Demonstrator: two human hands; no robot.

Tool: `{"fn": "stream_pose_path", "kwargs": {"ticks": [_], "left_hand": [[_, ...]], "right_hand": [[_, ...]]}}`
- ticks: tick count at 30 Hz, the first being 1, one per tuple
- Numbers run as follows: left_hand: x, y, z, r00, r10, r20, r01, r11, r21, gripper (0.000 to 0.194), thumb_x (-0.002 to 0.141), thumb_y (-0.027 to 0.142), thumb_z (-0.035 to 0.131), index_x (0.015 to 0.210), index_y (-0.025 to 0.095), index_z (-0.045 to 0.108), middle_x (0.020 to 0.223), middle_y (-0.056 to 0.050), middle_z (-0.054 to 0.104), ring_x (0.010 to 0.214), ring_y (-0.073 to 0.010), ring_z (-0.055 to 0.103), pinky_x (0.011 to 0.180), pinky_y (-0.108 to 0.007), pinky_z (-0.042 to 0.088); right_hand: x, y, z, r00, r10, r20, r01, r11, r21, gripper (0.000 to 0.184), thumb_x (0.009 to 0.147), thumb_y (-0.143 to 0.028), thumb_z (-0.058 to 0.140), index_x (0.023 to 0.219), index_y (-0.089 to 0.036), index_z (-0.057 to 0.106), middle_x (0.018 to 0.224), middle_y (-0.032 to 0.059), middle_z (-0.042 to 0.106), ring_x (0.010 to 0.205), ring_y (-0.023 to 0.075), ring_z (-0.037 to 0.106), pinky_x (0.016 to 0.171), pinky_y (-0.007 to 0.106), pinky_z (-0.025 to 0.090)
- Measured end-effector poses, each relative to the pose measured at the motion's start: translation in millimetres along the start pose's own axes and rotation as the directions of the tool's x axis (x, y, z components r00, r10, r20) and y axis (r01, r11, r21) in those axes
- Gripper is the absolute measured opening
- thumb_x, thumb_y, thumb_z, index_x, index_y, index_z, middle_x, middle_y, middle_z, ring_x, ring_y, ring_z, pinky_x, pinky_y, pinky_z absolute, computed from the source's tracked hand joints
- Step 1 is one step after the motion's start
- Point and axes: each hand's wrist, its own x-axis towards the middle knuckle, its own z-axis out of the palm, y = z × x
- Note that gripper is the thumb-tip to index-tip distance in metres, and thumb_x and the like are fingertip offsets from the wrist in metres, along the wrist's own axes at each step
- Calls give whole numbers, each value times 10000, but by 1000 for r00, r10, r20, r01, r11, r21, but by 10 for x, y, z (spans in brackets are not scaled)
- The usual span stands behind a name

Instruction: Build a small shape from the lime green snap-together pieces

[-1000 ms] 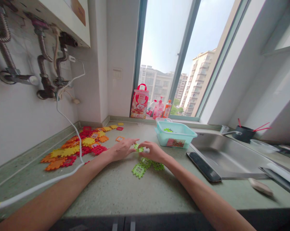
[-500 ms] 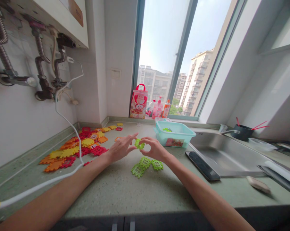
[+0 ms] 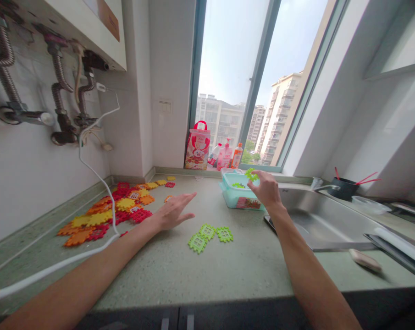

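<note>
Between the fingertips of my right hand (image 3: 267,189) is a green toy building tile (image 3: 251,174) with a notched edge. It is raised over the right part of a light teal plastic tub (image 3: 229,198), where more green tiles (image 3: 239,185) show inside. My left hand (image 3: 174,211) hovers with fingers stretched out and thumb apart, holding nothing. Three green window-pattern tiles (image 3: 207,232) lie on the counter in front of it. Left of that hand spreads a pile of red, orange and yellow tiles (image 3: 106,214).
A white cable (image 3: 100,172) crosses the tile pile. Right of the tub are a phone (image 3: 269,224), partly behind my forearm, a steel sink (image 3: 326,224) and a bar of soap (image 3: 365,260). A pink bag (image 3: 197,149) and several bottles (image 3: 224,156) stand by the window.
My right hand has moved right and up from beside my left hand to over the tub, carrying the green tile. My left hand stays almost in place, now apart from the tile.
</note>
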Motion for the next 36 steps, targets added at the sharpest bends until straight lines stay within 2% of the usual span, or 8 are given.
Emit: {"fn": "stream_pose_path", "kwargs": {"ticks": [6,13,18,21,24,28,32,36], "left_hand": [[3,22,11,994,26,109,-25,1000,-14,707,1052,616,450,1634,230,341,1480,-152,606,1343,-287,582,1142,-441,432],[-8,15,-16,989,55,136,-53,998,-18,686,1060,604,440,1623,220,364,1483,-152,609,1356,-271,577,1150,-414,409],[10,49,-53,991,63,118,-59,998,-31,629,1056,577,480,1569,214,456,1387,-140,667,1269,-265,622,1097,-404,451],[32,60,-64,997,51,66,-48,998,-41,462,1068,508,493,1402,221,631,1209,-105,741,1137,-242,675,1025,-376,492],[37,45,-59,1000,-6,27,7,1000,-31,370,1096,417,443,1206,229,742,942,-61,779,891,-199,719,861,-307,524],[16,22,-51,996,-86,-8,86,996,32,409,1095,484,441,1110,260,783,572,10,659,564,-163,629,643,-255,446],[6,50,-84,998,-58,-24,60,994,94,596,1092,561,385,837,217,800,612,-53,695,557,-168,619,598,-269,380],[-1,117,-133,997,-13,80,7,998,68,583,1039,616,474,747,217,784,532,-35,646,516,-161,584,607,-275,365]], "right_hand": [[-18,210,-59,930,277,239,-212,941,-265,358,915,-425,625,1161,-214,777,978,156,787,956,328,726,842,392,514],[5,144,-65,878,335,342,-242,927,-288,409,922,-493,580,1145,-231,801,1021,167,798,991,334,745,826,387,512],[-31,125,-101,865,382,327,-271,902,-336,424,934,-518,565,1157,-246,803,1038,174,793,980,351,742,845,433,510],[-31,80,-111,915,327,235,-242,913,-327,416,949,-485,567,1194,-230,787,1104,175,783,1008,355,723,899,469,496],[-15,-54,-88,980,147,134,-117,970,-213,370,990,-377,519,1183,-193,774,1139,169,774,1060,331,696,951,445,477],[-81,-426,4,981,-71,181,57,995,84,349,1029,-254,451,1191,-212,757,1090,116,789,980,266,719,878,345,492],[-293,-855,142,840,-420,343,246,859,450,410,967,-97,462,1186,-260,768,1084,57,783,906,202,726,842,298,506],[-473,-1088,224,608,-600,520,160,734,660,426,828,-95,649,1191,-267,792,1085,42,763,901,193,718,878,305,544]]}}
